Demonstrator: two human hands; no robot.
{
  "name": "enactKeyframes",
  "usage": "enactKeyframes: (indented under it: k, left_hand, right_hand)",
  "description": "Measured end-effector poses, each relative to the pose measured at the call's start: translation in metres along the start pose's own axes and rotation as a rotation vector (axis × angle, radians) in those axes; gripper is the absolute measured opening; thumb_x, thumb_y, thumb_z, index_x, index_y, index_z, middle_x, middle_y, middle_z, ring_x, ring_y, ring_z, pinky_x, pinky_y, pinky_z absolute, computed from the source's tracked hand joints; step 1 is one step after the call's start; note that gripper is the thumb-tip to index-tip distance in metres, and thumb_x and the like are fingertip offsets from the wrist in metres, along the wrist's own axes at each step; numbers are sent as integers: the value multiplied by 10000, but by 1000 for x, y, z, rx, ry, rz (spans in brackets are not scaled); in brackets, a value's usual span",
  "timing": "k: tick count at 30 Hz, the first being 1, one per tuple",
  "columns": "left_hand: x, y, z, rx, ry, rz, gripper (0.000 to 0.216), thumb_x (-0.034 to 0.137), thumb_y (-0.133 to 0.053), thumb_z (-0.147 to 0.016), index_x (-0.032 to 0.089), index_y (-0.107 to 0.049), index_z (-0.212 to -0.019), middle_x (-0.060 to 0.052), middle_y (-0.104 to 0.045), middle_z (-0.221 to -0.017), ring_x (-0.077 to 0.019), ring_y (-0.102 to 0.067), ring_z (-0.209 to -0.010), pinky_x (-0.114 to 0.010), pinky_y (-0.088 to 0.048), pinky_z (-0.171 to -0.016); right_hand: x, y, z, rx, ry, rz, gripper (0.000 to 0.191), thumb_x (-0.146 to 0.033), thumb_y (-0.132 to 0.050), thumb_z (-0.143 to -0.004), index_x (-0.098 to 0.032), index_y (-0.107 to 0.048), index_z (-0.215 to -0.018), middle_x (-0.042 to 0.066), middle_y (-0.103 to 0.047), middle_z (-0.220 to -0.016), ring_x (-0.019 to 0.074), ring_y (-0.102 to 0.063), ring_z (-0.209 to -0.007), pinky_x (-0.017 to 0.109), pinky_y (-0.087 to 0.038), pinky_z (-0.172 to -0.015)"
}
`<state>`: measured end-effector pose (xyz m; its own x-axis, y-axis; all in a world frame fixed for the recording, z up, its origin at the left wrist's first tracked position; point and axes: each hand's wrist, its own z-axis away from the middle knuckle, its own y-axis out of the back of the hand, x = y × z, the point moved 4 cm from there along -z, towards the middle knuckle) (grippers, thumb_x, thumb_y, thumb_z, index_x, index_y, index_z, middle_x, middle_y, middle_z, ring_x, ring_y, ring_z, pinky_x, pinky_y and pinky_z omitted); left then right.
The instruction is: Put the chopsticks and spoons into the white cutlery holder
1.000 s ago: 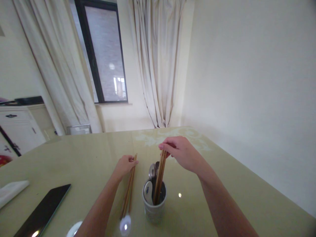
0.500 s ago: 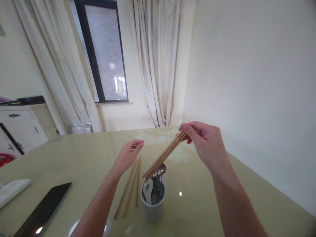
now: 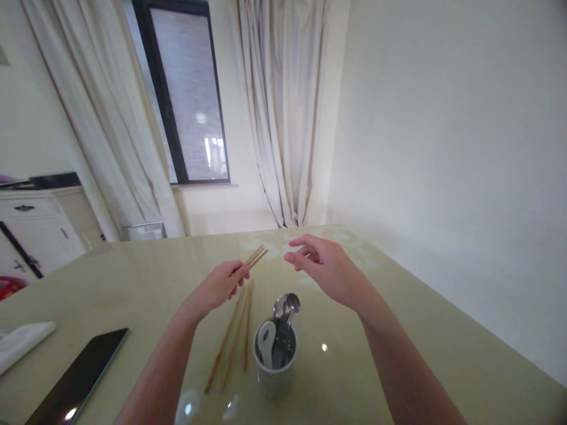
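Observation:
My left hand (image 3: 224, 284) is closed around a bundle of wooden chopsticks (image 3: 257, 255); their tips stick out past the fingers toward the right. To its right, my right hand (image 3: 330, 267) hovers over the table with nothing in it, thumb and index finger apart. Beneath the left hand, several loose chopsticks (image 3: 248, 324) lie lengthwise on the table. Just right of these stands a pale round utensil holder (image 3: 275, 382). In it are a white ceramic spoon (image 3: 266, 341) with a blue mark and some metal spoons (image 3: 293, 303).
The glossy greenish table (image 3: 354, 366) reaches to the wall on the right. At the left lie a dark tablet-like device (image 3: 80, 375) and a white item (image 3: 26, 341), perhaps tissue. Behind are curtains (image 3: 292, 118), a window (image 3: 190, 94) and a white cabinet (image 3: 39, 221).
The chopstick bundle has passed from my right hand to my left hand. My left hand has closed on it, while my right hand has let go and shifted left and slightly down.

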<state>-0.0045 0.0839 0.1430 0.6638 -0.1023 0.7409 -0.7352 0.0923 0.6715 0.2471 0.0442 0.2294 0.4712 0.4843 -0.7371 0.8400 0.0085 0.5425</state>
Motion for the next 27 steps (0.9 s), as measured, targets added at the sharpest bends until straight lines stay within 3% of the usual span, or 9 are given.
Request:
enactKeyframes:
  k: [2,5,8,11,13,16,22,25,27]
  left_hand:
    - [-35,2,-9,5,166,-163,269,368,-427,-981,196,-587,-850,27,-609,-709,-127,-600,-576,-235,-474,-560]
    - [-69,1,-15,-5,271,-309,198,271,-540,-908,203,-555,-723,-1,-637,-621,-166,-660,-588,-260,-485,-601]
    - [-87,-3,-15,-24,320,-440,156,212,-629,-838,206,-577,-691,-33,-688,-625,-214,-726,-680,-288,-498,-677]
    - [-97,-9,-17,-39,335,-529,52,207,-698,-786,194,-648,-795,-88,-782,-809,-261,-769,-846,-310,-522,-741]
    - [-103,-12,-18,-56,346,-563,121,229,-718,-779,187,-683,-887,-114,-808,-917,-268,-779,-849,-318,-539,-735]
    - [-104,-16,-19,-85,343,-595,191,288,-697,-820,183,-709,-978,-125,-820,-974,-260,-790,-807,-326,-564,-737]
    - [-81,-31,-17,-60,281,-664,564,587,-563,-916,124,-680,-1216,-253,-725,-1302,-386,-715,-1199,-451,-551,-967]
    - [-67,-43,-13,-33,281,-683,814,733,-570,-842,105,-598,-1360,-293,-652,-1389,-447,-672,-1246,-542,-530,-998]
    - [-62,-48,-12,-41,271,-690,848,709,-673,-763,123,-590,-1370,-287,-625,-1416,-463,-647,-1268,-560,-519,-1009]
  right_hand:
    - [1,-6,3,-135,-11,91,313,-453,-745,-948,-209,-747,-1143,68,-820,-980,235,-765,-902,340,-550,-801]
    - [1,-18,7,-286,-38,183,295,-435,-764,-936,-201,-751,-1115,76,-822,-1017,248,-760,-933,334,-537,-802]
    - [3,-26,9,-347,-58,259,286,-437,-757,-941,-202,-746,-1104,76,-823,-1020,253,-758,-927,322,-525,-776]
    - [4,-29,10,-367,-60,303,268,-439,-759,-937,-208,-747,-1073,66,-825,-1004,248,-757,-911,305,-512,-745]
    - [5,-30,10,-380,-64,329,268,-441,-769,-928,-205,-753,-1055,64,-826,-997,245,-755,-900,297,-506,-729]
    - [6,-31,10,-405,-70,364,280,-439,-787,-911,-199,-764,-1054,61,-826,-990,241,-750,-897,291,-501,-731]
    - [11,-36,11,-438,-59,431,311,-432,-836,-846,-202,-784,-1050,61,-818,-996,241,-735,-905,282,-465,-705]
    - [15,-40,10,-452,-48,469,295,-447,-844,-818,-212,-795,-990,53,-810,-960,237,-722,-870,280,-426,-664]
    - [17,-42,8,-469,-50,473,262,-431,-855,-800,-213,-800,-934,46,-804,-924,232,-715,-848,275,-402,-638]
